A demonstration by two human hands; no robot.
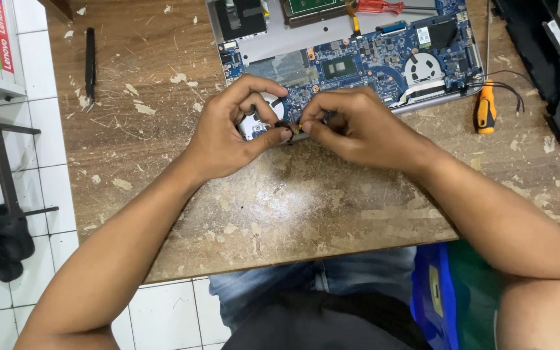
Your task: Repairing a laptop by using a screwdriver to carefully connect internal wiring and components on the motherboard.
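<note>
An opened laptop lies at the far side of a worn wooden table, its blue circuit board and a round fan bare. My left hand and my right hand meet at the laptop's near edge. Both pinch a small dark part between fingertips, beside a silver-cased fan that my left hand partly covers. What the small part is I cannot tell.
An orange-handled screwdriver lies right of the laptop next to black cables. A red-handled tool rests on the laptop's far side. Black tweezers lie far left. A black laptop cover sits at the right.
</note>
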